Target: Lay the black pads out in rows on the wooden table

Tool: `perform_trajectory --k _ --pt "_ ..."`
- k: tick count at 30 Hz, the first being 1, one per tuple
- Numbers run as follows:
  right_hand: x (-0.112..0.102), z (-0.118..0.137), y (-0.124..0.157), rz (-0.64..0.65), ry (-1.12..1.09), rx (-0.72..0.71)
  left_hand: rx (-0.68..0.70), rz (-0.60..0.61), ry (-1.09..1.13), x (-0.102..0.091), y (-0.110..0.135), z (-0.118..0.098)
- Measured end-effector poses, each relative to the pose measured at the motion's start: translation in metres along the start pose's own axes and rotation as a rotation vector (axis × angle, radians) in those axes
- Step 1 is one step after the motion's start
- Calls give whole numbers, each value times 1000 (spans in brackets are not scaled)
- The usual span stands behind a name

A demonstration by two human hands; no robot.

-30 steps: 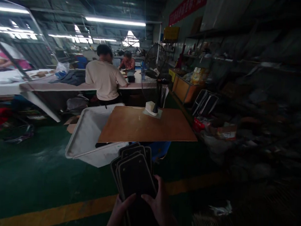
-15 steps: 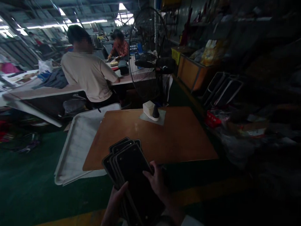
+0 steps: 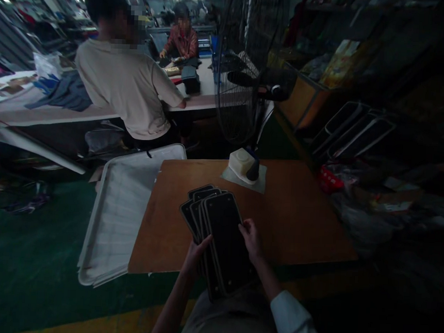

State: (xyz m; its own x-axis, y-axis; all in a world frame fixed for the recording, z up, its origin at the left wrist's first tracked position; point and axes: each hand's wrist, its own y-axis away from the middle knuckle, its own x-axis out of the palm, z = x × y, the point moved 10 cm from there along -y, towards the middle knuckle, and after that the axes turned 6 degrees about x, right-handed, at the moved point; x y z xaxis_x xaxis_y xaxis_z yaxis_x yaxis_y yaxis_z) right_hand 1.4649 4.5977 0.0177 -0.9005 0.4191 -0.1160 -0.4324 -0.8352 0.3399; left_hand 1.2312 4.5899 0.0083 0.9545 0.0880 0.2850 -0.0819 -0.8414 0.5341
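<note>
Both hands carry a fanned stack of several flat black panels (image 3: 220, 229) with rounded corners and pale edging, held over the near edge of a brown wooden table (image 3: 296, 217). My left hand (image 3: 197, 250) grips the stack's left side with the thumb on top. On the right side, my right hand (image 3: 251, 239) clasps the top panel. The panels' far ends reach over the tabletop.
A white block and a dark cone (image 3: 246, 166) sit on a pale mat at the table's far edge. A white bin (image 3: 114, 206) stands left of the table, a floor fan (image 3: 243, 75) behind it. A person in a beige shirt (image 3: 126, 85) works at a long table beyond.
The view has closed in on the brown table and tilted down. The panel stack now reaches over the tabletop; both hands keep the same hold.
</note>
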Motion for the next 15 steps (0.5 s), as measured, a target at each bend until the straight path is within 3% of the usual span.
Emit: perform_trajectory --k 3,7,15 --pt "14 -20 -17 -63 31 47 -22 -1 -25 -16 -27 5" --pt "16 -47 -21 -131 68 92 -67 -2 -66 -37 -42 16" --pt "-31 -61 -24 -217 144 90 -199 9 -77 -48 -50 34"
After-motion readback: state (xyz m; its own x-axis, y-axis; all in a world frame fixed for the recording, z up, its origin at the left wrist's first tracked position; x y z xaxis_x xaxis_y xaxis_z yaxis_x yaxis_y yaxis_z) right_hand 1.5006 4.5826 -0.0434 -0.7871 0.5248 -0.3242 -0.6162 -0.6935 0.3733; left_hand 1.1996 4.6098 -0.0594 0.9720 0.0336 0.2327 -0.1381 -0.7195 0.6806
